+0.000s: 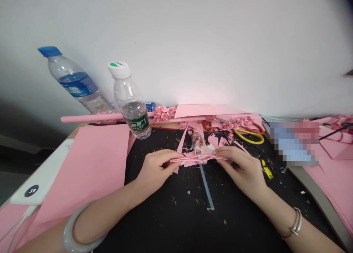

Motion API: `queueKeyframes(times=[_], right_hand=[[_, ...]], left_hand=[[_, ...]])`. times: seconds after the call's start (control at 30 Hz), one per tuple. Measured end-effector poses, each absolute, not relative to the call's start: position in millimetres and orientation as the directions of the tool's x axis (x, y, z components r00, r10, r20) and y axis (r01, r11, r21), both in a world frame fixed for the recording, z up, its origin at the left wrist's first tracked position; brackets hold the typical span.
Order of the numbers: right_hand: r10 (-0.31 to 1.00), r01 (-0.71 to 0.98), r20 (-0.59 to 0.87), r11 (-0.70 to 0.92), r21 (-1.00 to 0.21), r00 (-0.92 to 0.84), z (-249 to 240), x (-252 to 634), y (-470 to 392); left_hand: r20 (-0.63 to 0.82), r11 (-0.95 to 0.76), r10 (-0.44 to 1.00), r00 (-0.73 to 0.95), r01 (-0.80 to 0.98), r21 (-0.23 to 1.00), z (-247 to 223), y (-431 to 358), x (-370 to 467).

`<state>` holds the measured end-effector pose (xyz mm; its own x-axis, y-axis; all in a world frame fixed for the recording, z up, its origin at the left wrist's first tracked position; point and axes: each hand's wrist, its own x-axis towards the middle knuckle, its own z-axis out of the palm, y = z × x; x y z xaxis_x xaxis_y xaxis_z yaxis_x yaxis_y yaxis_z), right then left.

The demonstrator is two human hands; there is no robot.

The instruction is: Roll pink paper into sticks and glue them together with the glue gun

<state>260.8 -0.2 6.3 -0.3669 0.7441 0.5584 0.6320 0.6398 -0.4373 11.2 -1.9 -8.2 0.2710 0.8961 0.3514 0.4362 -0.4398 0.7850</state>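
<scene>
My left hand (158, 167) pinches the left end of a folded strip of pink paper (202, 158) between thumb and fingers. Its right end is pinched the same way by my right hand (244, 168). The strip is held edge-on over the black work surface, so its folds are hard to make out. Under it a translucent stick (206, 187), like a hot-glue stick, points toward me; its far end is hidden. Just behind the strip lie pink paper scraps (182, 144) and a mottled, glue-smeared object (197, 139) that I cannot identify.
Two plastic bottles stand at the left, one blue-capped (74, 82), one white-capped (135, 113). Near them are pink sheets (96, 165) and a white power bank (41, 179). Scissors (249, 136), a pink paper tube (91, 118) and folded paper flowers (162, 113) lie along the wall.
</scene>
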Motion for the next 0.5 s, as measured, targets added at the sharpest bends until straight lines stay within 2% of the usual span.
queueKeyframes(times=[0.3,0.5], right_hand=[[0.775,0.629,0.500,0.618,-0.472,-0.386,4.8,260.7,1.1],[0.760,0.615,0.506,0.638,-0.463,-0.408,5.2,260.5,1.2]], left_hand=[[0.348,-0.438,0.893,0.286,0.374,0.817,-4.7,-3.2,12.7],[0.375,-0.467,0.882,0.286,0.424,0.776,-5.7,-3.7,12.1]])
